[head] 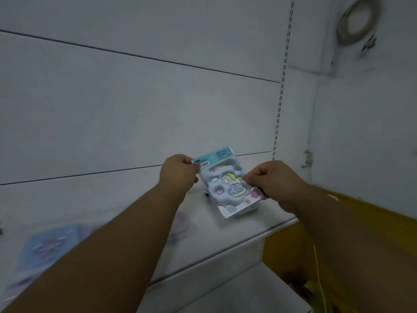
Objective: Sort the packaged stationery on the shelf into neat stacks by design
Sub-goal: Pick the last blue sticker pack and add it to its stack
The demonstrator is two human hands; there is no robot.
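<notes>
A blue stationery pack (228,184) with a cartoon unicorn design and a light-blue header card lies tilted near the right end of the white shelf (259,231), on top of what looks like a thin stack of similar packs. My left hand (178,171) pinches its top left corner by the barcode. My right hand (270,179) pinches its right edge. Another blue pack (48,247), blurred, lies at the shelf's left, and a pinkish pack (182,222) shows faintly beside my left forearm.
White back panels rise behind the shelf, with a slotted upright (281,86) at its right end. A yellow box or wall section (284,249) sits below right. A lower shelf (225,294) runs beneath. A coiled cable (358,21) hangs on the wall at the upper right.
</notes>
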